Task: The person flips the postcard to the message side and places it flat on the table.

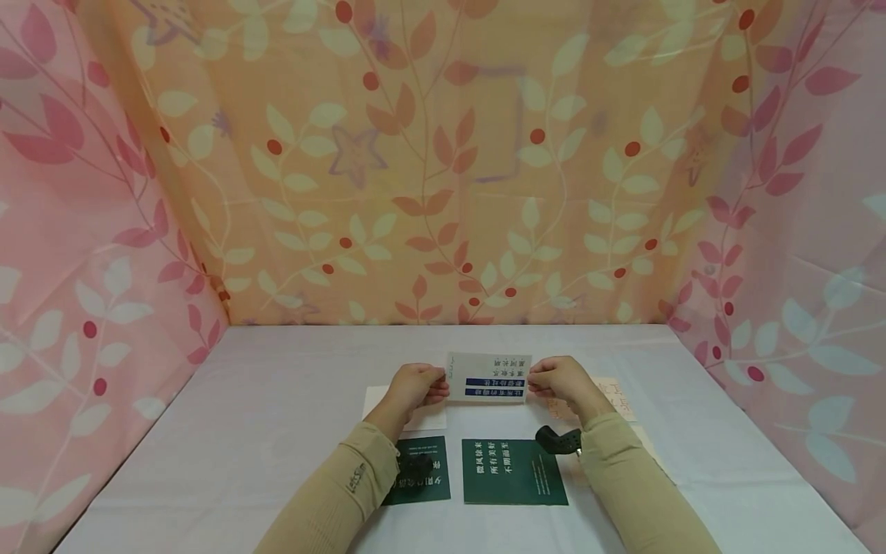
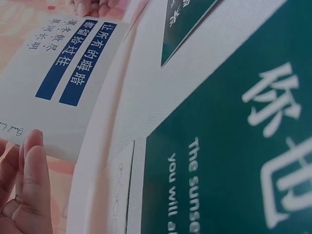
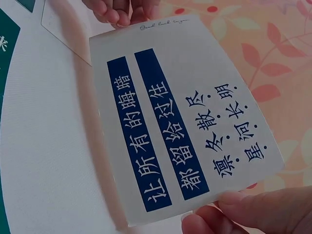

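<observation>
Free way over the tablecloth (image 1: pixel 228 431) at far left — 1 raised card (image 1: pixel 488 378) and 2 hands (image 1: pixel 414 387) (image 1: pixel 566 385) bar the middle.

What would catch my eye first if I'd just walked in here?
Probably the white card with navy bands of Chinese writing, held up between the left hand and right hand at its short ends. Nearer the person, a dark green card lies on the white tabletop, another green card to its left. Behind rises an orange, leaf-patterned backdrop.
</observation>
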The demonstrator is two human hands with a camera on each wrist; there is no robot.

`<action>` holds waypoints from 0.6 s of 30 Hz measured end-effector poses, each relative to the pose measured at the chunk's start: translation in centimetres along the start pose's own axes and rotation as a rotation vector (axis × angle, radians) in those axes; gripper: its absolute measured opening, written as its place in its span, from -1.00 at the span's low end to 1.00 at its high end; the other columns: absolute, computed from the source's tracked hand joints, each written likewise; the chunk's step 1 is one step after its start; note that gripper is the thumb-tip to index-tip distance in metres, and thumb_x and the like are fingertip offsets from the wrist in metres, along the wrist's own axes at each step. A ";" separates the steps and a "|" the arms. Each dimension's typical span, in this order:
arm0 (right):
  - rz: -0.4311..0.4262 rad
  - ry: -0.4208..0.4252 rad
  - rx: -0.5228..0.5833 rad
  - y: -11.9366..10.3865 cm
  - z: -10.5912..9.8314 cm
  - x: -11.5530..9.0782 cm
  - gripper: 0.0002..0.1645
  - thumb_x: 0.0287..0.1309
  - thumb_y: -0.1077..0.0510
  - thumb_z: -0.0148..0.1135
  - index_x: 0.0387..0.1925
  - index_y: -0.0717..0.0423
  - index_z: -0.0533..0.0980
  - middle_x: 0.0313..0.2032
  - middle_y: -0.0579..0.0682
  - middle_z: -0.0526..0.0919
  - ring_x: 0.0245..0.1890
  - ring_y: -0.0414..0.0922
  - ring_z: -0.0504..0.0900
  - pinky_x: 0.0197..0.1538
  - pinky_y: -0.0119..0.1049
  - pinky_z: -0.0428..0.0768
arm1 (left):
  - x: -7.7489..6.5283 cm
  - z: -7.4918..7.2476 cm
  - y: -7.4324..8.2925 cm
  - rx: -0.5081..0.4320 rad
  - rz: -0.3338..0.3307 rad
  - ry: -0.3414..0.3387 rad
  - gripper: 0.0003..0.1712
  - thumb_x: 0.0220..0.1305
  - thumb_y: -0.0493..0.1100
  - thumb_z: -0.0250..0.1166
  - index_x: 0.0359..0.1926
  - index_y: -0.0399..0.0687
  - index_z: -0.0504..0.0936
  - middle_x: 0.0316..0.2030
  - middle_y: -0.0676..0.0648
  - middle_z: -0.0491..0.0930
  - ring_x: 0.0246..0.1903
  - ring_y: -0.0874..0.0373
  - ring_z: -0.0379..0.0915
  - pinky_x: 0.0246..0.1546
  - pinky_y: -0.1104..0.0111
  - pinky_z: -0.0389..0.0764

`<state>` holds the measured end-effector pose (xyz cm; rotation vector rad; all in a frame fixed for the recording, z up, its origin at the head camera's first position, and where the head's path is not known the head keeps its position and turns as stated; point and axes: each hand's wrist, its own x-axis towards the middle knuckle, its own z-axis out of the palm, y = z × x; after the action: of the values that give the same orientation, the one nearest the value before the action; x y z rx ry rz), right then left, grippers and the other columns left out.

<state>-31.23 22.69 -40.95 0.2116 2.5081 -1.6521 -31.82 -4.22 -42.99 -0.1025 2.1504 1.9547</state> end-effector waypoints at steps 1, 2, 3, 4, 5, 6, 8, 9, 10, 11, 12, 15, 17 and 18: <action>0.001 -0.001 0.002 0.0 0.0 0.0 -0.88 0.11 0.30 0.18 -0.35 0.32 0.57 -0.42 0.09 0.60 -0.45 -0.12 0.59 -0.28 -0.24 0.63 | 0.0 0.0 0.0 -0.002 -0.002 -0.001 -0.73 0.28 -0.11 0.13 -0.29 -0.26 0.62 -0.45 -0.15 0.60 -0.45 0.10 0.60 -0.33 0.29 0.63; 0.000 -0.003 0.000 0.0 0.0 0.0 -0.88 0.11 0.30 0.18 -0.35 0.32 0.57 -0.42 0.09 0.60 -0.45 -0.12 0.58 -0.28 -0.24 0.63 | 0.1 -0.1 0.0 -0.006 -0.003 -0.002 -0.73 0.27 -0.11 0.13 -0.29 -0.26 0.62 -0.45 -0.15 0.60 -0.46 0.10 0.60 -0.33 0.29 0.63; -0.007 -0.010 0.000 0.0 -0.1 0.0 -0.87 0.11 0.30 0.18 -0.34 0.33 0.57 -0.41 0.09 0.61 -0.44 -0.13 0.59 -0.27 -0.24 0.63 | 0.1 -0.1 0.0 -0.009 0.000 -0.005 -0.73 0.27 -0.11 0.14 -0.29 -0.26 0.62 -0.45 -0.15 0.61 -0.46 0.11 0.60 -0.33 0.29 0.63; -0.012 -0.013 0.000 0.0 -0.1 0.0 -0.87 0.11 0.31 0.17 -0.33 0.34 0.57 -0.40 0.09 0.61 -0.44 -0.13 0.58 -0.27 -0.24 0.63 | 0.1 -0.1 0.0 -0.010 0.004 -0.007 -0.72 0.27 -0.11 0.14 -0.29 -0.27 0.62 -0.45 -0.15 0.61 -0.46 0.12 0.59 -0.34 0.30 0.63; -0.014 -0.013 0.003 0.0 -0.1 -0.1 -0.87 0.11 0.31 0.18 -0.33 0.33 0.57 -0.40 0.08 0.61 -0.43 -0.14 0.59 -0.27 -0.25 0.63 | 0.2 -0.2 0.0 -0.016 0.002 -0.005 -0.72 0.26 -0.10 0.15 -0.29 -0.26 0.62 -0.45 -0.15 0.61 -0.47 0.12 0.59 -0.35 0.30 0.63; -0.020 -0.018 0.001 0.0 -0.2 -0.1 -0.87 0.11 0.30 0.18 -0.33 0.33 0.57 -0.38 0.09 0.61 -0.43 -0.14 0.59 -0.26 -0.25 0.63 | 0.2 -0.2 0.0 -0.019 0.004 -0.005 -0.72 0.26 -0.10 0.16 -0.29 -0.26 0.62 -0.45 -0.15 0.61 -0.47 0.12 0.59 -0.36 0.31 0.63; -0.038 -0.029 -0.006 0.1 -0.3 -0.1 -0.86 0.11 0.30 0.18 -0.31 0.34 0.58 -0.35 0.09 0.62 -0.41 -0.15 0.59 -0.25 -0.26 0.63 | 0.3 -0.3 0.1 -0.018 0.009 -0.004 -0.71 0.26 -0.08 0.16 -0.30 -0.25 0.63 -0.45 -0.14 0.62 -0.47 0.13 0.59 -0.38 0.33 0.63; -0.043 -0.033 -0.002 0.1 -0.4 -0.1 -0.85 0.12 0.30 0.17 -0.31 0.34 0.58 -0.34 0.09 0.62 -0.41 -0.15 0.60 -0.25 -0.27 0.63 | 0.3 -0.4 0.1 -0.015 0.012 -0.004 -0.71 0.26 -0.08 0.16 -0.30 -0.24 0.63 -0.44 -0.14 0.62 -0.47 0.13 0.59 -0.39 0.34 0.63; -0.046 -0.034 -0.004 0.1 -0.4 -0.1 -0.85 0.12 0.30 0.17 -0.31 0.33 0.58 -0.34 0.09 0.62 -0.41 -0.15 0.60 -0.26 -0.27 0.63 | 0.3 -0.4 0.1 -0.014 0.010 -0.002 -0.71 0.26 -0.07 0.16 -0.31 -0.23 0.64 -0.44 -0.14 0.62 -0.46 0.12 0.59 -0.38 0.34 0.63; -0.049 -0.039 -0.006 0.1 -0.5 -0.1 -0.85 0.12 0.30 0.17 -0.30 0.33 0.58 -0.34 0.08 0.63 -0.41 -0.15 0.60 -0.26 -0.27 0.63 | 0.2 -0.4 0.1 -0.011 0.006 -0.001 -0.71 0.25 -0.07 0.17 -0.31 -0.22 0.64 -0.44 -0.14 0.62 -0.46 0.12 0.59 -0.38 0.34 0.63; -0.054 -0.047 -0.006 0.1 -0.6 -0.1 -0.84 0.12 0.30 0.16 -0.29 0.34 0.58 -0.34 0.08 0.63 -0.41 -0.15 0.61 -0.26 -0.27 0.63 | 0.2 -0.5 0.1 -0.004 0.008 -0.003 -0.72 0.26 -0.07 0.17 -0.32 -0.22 0.64 -0.44 -0.14 0.62 -0.45 0.11 0.59 -0.37 0.34 0.63; -0.050 -0.060 0.005 0.1 -0.7 -0.2 -0.84 0.13 0.30 0.15 -0.29 0.34 0.58 -0.40 0.08 0.64 -0.43 -0.12 0.63 -0.29 -0.25 0.63 | 0.0 -0.5 0.1 0.009 0.013 -0.010 -0.72 0.27 -0.08 0.16 -0.31 -0.22 0.64 -0.43 -0.14 0.62 -0.43 0.10 0.59 -0.34 0.31 0.63; -0.048 -0.076 0.012 0.2 -0.7 -0.2 -0.84 0.14 0.30 0.14 -0.29 0.35 0.58 -0.42 0.08 0.64 -0.43 -0.08 0.65 -0.29 -0.23 0.64 | 0.0 -0.4 0.2 0.010 0.009 -0.013 -0.73 0.26 -0.09 0.16 -0.30 -0.22 0.64 -0.42 -0.13 0.62 -0.41 0.09 0.60 -0.32 0.30 0.63; -0.047 -0.084 0.017 0.2 -0.7 -0.2 -0.83 0.14 0.30 0.14 -0.30 0.35 0.58 -0.43 0.09 0.65 -0.43 -0.06 0.65 -0.29 -0.22 0.64 | 0.0 -0.4 0.2 0.008 0.008 -0.014 -0.74 0.27 -0.10 0.16 -0.30 -0.22 0.64 -0.42 -0.13 0.62 -0.41 0.09 0.60 -0.31 0.29 0.63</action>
<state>-31.04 23.43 -40.84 0.0842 2.4563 -1.6636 -31.87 -4.62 -42.77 -0.0785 2.1530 1.9450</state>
